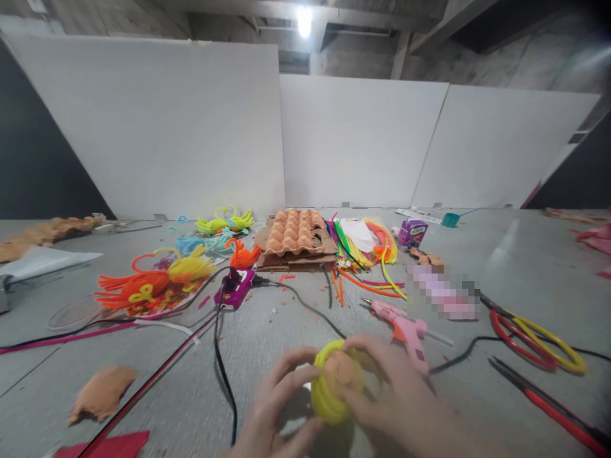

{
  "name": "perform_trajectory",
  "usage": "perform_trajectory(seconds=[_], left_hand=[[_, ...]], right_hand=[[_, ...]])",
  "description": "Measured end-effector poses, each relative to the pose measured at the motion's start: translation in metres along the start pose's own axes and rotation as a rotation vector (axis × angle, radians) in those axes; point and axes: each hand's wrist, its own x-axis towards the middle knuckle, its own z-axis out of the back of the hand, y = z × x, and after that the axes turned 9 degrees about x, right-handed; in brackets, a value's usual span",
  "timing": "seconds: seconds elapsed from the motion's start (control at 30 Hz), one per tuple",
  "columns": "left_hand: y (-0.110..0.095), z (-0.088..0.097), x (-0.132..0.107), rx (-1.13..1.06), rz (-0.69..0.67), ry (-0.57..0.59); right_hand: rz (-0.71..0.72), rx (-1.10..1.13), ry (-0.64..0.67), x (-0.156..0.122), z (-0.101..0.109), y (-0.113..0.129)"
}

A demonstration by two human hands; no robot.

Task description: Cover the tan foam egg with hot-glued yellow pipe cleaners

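Both my hands are low in the head view, holding a round bundle of yellow pipe cleaner [328,391] between them. My left hand [279,397] grips it from the left with spread fingers. My right hand [386,381] wraps over it from the right, and its fingers press on a tan egg-carton cup [340,374] set in the coil. Part of the bundle is hidden by my fingers. A pink hot glue gun [405,334] lies just beyond my right hand.
Black cables [222,375] cross the grey floor [181,388]. Farther off are a purple glue gun [236,287], a cardboard egg tray [296,238], orange pipe-cleaner crafts [143,286] and loose pipe cleaners [363,267]. Red-handled tools [548,407] lie at right. White panels stand behind.
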Motion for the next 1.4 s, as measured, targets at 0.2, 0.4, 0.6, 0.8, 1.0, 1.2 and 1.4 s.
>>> perform_trajectory(seconds=[0.2, 0.4, 0.6, 0.8, 1.0, 1.2, 1.4], left_hand=[[0.0, -0.005, -0.003, 0.099, -0.119, -0.078], [0.001, -0.004, 0.0, 0.063, -0.183, -0.046], [0.002, -0.005, -0.002, 0.047, -0.176, -0.016], [0.001, -0.004, -0.001, 0.069, -0.233, 0.003], [-0.001, -0.003, 0.003, 0.046, -0.292, 0.0], [0.0, -0.006, 0.001, 0.129, -0.321, -0.078], [-0.004, -0.004, 0.005, 0.064, -0.323, -0.083]], right_hand=[[-0.178, 0.265, 0.073, 0.001, 0.002, -0.003], [-0.205, 0.266, 0.11, 0.002, 0.001, -0.004], [-0.196, 0.087, 0.053, 0.001, 0.002, 0.006], [-0.158, 0.075, 0.037, -0.002, 0.0, 0.004], [-0.136, -0.021, -0.025, -0.007, -0.001, 0.004], [-0.166, -0.081, -0.04, -0.007, -0.002, 0.007], [-0.15, -0.081, -0.036, -0.01, -0.003, 0.006]])
